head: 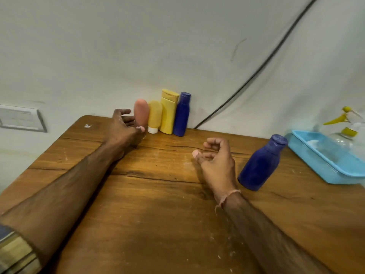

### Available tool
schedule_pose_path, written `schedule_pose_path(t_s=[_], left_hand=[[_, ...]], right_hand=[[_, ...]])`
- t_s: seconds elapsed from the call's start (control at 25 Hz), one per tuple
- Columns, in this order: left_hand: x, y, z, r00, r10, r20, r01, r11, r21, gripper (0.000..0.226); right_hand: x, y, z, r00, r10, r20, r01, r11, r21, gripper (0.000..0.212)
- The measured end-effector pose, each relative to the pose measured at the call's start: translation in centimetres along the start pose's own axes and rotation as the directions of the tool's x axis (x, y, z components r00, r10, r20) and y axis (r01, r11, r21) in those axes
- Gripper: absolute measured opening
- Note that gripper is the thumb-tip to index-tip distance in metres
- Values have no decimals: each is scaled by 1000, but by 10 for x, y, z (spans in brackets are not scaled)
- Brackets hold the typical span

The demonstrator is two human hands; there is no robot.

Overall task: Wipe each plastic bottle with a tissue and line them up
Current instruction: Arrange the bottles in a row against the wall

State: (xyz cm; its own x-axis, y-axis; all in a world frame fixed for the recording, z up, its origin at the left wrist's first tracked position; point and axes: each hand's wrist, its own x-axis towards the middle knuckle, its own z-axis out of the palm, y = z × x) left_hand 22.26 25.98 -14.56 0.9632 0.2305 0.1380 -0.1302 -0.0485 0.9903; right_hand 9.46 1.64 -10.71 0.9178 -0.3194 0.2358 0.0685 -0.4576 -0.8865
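Against the wall at the back of the wooden table [158, 204] stands a row of bottles: a pink tube [141, 112], a small yellow tube on a white cap [155, 115], a taller yellow bottle [168, 111] and a blue bottle [182, 115]. My left hand [123, 125] is at the pink tube's left side, fingers spread, thumb at its base. My right hand [217, 161] hovers over the table's middle, fingers loosely curled and holding nothing. A second blue bottle [262, 163] stands just right of that hand.
A light blue plastic tray [335, 175] sits at the table's right edge with something white inside. Behind it is a clear spray bottle with a yellow trigger [343, 119]. A black cable [256, 72] runs down the wall to the table.
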Motion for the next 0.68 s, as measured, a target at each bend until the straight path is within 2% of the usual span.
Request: schedule_pose_path(t_s=[0.08,0.16,0.24,0.32,0.36,0.48,0.6,0.68], left_hand=[[0,0,-2,1000,-11,14,11,1000,-9,78],[0,-1,-1,1000,-18,11,19,999,-34,78],[-1,-2,-1,999,-33,3,33,998,-50,77],[-4,0,-1,999,-43,5,43,997,-60,77],[-4,1,-1,999,-43,6,44,997,-62,77],[-4,1,0,999,-46,3,46,997,-62,77],[-4,2,1,999,-38,6,38,997,-70,76],[-5,3,3,999,-33,5,33,998,-62,75]], right_hand=[[-44,12,-33,999,30,-29,-29,999,38,34],[-79,23,-61,986,29,-162,-26,999,20,28],[-87,32,-75,936,47,-350,-79,994,-78,40],[-73,32,-79,855,137,-500,-238,961,-143,67],[-64,29,-79,822,204,-532,-325,934,-145,80],[-36,22,-66,791,308,-529,-443,884,-147,97],[-15,25,-50,794,322,-516,-464,869,-172,83],[-3,27,-43,827,288,-482,-420,888,-189,71]])
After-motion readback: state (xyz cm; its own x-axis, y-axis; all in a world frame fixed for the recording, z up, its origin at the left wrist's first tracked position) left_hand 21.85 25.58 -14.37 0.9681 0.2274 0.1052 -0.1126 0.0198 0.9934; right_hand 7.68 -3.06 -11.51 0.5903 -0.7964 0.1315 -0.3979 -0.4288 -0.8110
